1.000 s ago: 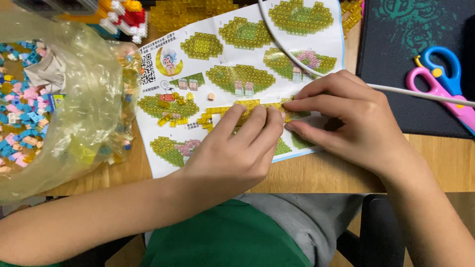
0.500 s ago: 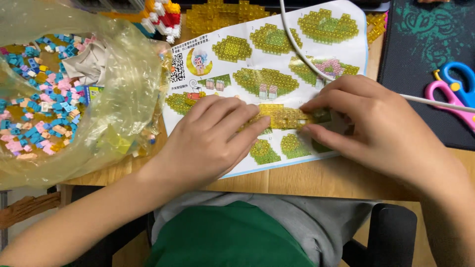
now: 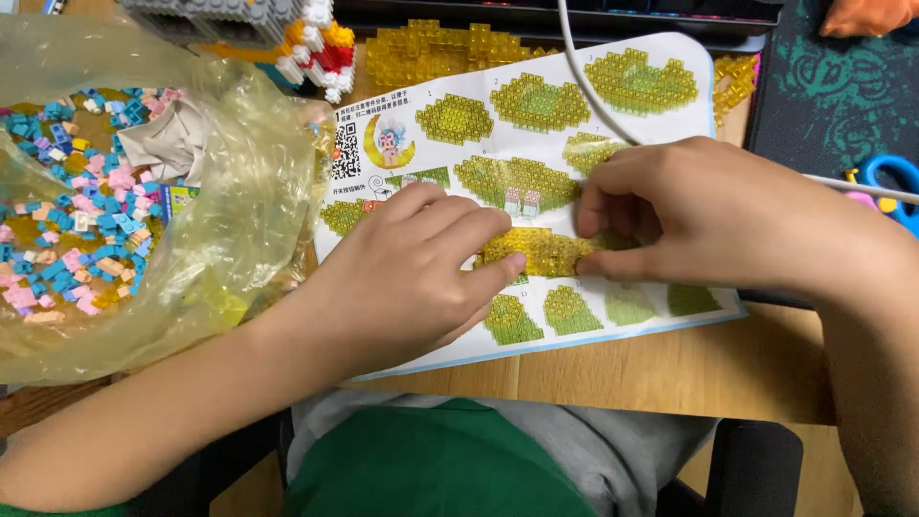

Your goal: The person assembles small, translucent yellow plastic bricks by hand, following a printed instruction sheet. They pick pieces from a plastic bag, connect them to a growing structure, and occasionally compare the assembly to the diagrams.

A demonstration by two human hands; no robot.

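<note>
Wooden table (image 3: pixel 670 369) bore: instruction sheet (image 3: pixel 536 144), plastic bag of bricks (image 3: pixel 115 211), dark mat (image 3: pixel 833 105), yellow brick assembly (image 3: pixel 431 53).

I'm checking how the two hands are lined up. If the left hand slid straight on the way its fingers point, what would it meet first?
The left hand points right along the yellow brick strip it already touches; next in line are the right hand's fingers, probably, as depth is unclear.

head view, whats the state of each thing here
translucent yellow brick strip: pinched at both ends by left hand and right hand, over the sheet
printed paper instruction sheet: unfolded, flat on the wooden desk
clear plastic bag of small bricks: open, crumpled
blue-handled scissors: partly out of view, blades unseen
</note>
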